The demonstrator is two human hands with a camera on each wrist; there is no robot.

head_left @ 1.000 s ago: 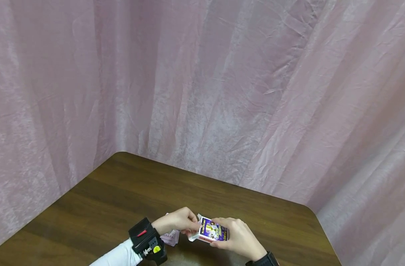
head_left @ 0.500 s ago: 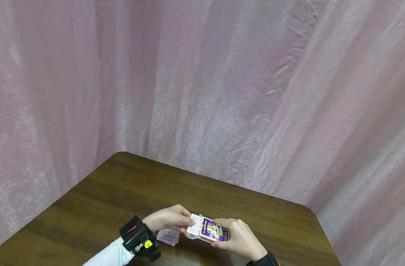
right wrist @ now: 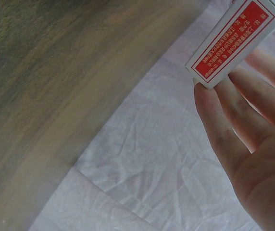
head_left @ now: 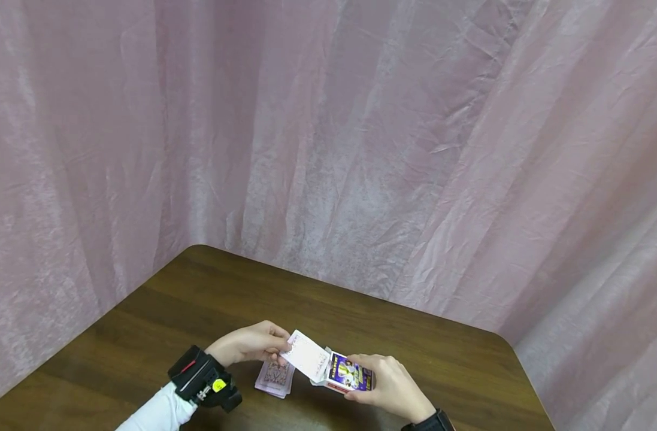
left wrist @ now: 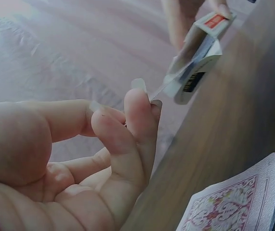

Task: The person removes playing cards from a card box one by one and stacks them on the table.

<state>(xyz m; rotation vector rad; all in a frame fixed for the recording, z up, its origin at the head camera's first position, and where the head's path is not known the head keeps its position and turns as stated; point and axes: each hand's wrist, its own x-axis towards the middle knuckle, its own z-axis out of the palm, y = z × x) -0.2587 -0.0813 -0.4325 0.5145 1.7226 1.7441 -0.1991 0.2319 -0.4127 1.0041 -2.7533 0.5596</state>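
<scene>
Your L hand [head_left: 255,343] pinches a thin card [head_left: 308,356] by its near end, btwn thumb & fingers. Your R hand [head_left: 390,383] grips the card box [head_left: 350,372], thumb on one long side, fingers on the other. The box is over the counter [head_left: 226,299], btwn your hands, just right of the card pile [head_left: 275,378].

Box = stiff, smooth paper, a flat brick shape w/ sharp edges. Top is purple w/ a yellow & white pic; the R wrist view shows a white side w/ a red patch & tiny print. White flaps [left wrist: 202,70] stick out at its mouth.

Card is flat, smooth & thin, mostly white on the side facing up. Pile is flat too, pale pink w/ curly red lines, edges a bit messy; it lies on the counter near your L hand.

Box's long axis runs L to R, dipping a bit twd your R hand; its mouth pts L, twd your L hand. Card's long axis slants more, from your L fingers down to the box mouth. Its far end meets the mouth; can't tell how much is inside.

Counter is brown w/ streaky wood grain. Behind it, a soft, shiny pink curtain [head_left: 328,149] hangs in folds.
</scene>
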